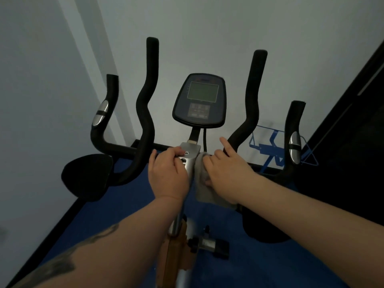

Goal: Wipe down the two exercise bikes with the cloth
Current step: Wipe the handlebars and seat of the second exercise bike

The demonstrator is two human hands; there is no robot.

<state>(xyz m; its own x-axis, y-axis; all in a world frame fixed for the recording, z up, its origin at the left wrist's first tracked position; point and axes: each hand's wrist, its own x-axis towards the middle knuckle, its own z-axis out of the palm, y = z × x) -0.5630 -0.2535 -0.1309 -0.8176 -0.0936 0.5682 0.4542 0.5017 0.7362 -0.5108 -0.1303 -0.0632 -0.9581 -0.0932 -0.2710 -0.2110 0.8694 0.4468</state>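
- Head view: a bike (pixel 188 163) fills the middle, seen from above and behind its silver stem, which rises to a dark console (pixel 200 100) with a blank greenish screen.
- Black handlebars (pixel 145 104) curve up on both sides of the console; the outer grips carry silver pads (pixel 100 113).
- The left hand (pixel 168 175) grips the left side of the stem just below the bracket, fingers curled over its top edge, thumb out to the left.
- The right hand (pixel 225 171) presses a grey cloth (pixel 204 183) against the right side of the stem; its fingers are bent over the cloth, and the index finger points up toward the right handlebar.
- The cloth hangs down from under the right hand, touching the stem, its lower edge near the right wrist.
- A black pad (pixel 87 176) sits low on the left.
- Blue floor (pixel 116 217) lies below the bike, and a blue wire rack (pixel 270 146) stands behind the right handlebar by the pale wall (pixel 207 28).
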